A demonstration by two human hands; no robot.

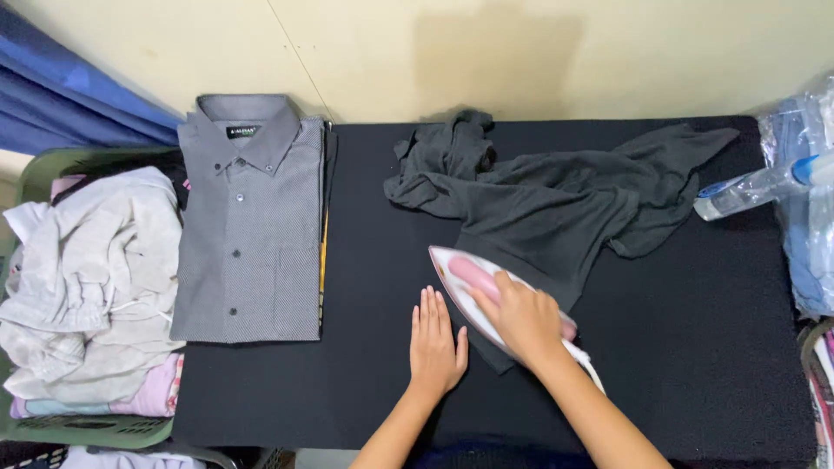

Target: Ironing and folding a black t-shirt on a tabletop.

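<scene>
Laundry basket (35, 178) and folded grey shirt (249, 226) sit at frame left. Lower centre, the left hand (435, 340) lies flat, fingers together, on the black board (365, 260). Just beside it, the right hand (524, 317) grips a pink-and-white iron (460, 276), its long axis diagonal, tip pointing upper left, on the dark garment (556, 208).

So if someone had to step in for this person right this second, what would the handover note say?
Left hand: flat and open on the black ironing surface, holding nothing.
Right hand: gripping the handle of the pink and white iron, which sits at the lower edge of the dark grey garment.
Done: a grey shirt lies folded at the left.
Left: the dark garment is mostly crumpled; a basket of pale clothes waits further left.
</scene>
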